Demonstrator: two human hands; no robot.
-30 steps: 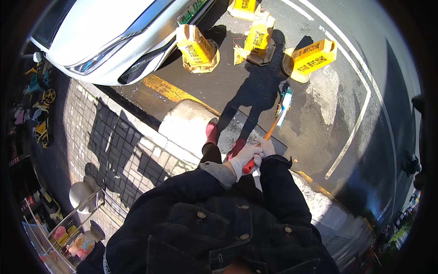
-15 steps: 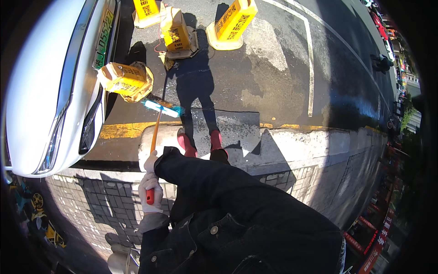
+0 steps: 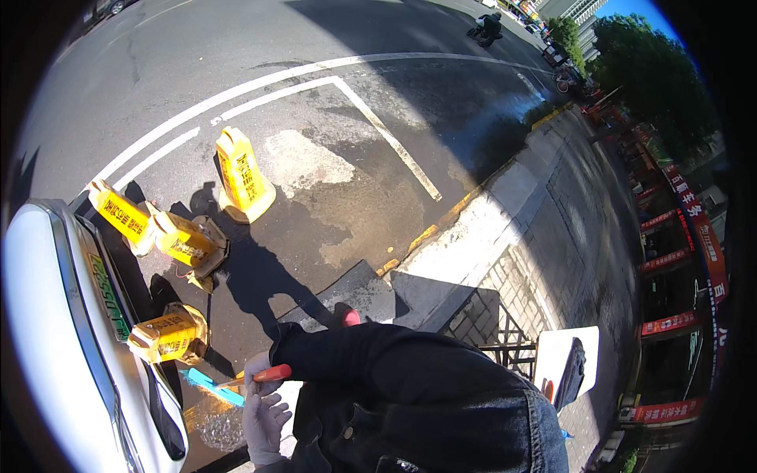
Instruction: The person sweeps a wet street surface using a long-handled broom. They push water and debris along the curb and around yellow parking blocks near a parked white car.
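Note:
A long-handled scrub brush with a blue head (image 3: 211, 386) and an orange handle ending in a red grip (image 3: 273, 374) lies across in front of me. My right hand (image 3: 256, 367), in a white glove, is closed round the handle near that red grip. Just below it, my left hand (image 3: 265, 424), also gloved, has its fingers apart and is off the handle. The brush head is beside the white car's (image 3: 47, 331) front end, over wet ground with a foamy puddle (image 3: 221, 430).
Several yellow barrier posts, one a fallen post (image 3: 169, 335), are by the car on the asphalt. A dark mat (image 3: 355, 296) lies at the kerb (image 3: 465, 244). A white-topped stand (image 3: 579, 366) is at my right. A rider (image 3: 489, 27) is far off on the road.
My left hand has let go of the handle's red end and opened. That end has swung up to the right. The view has turned, bringing more road and shopfronts in.

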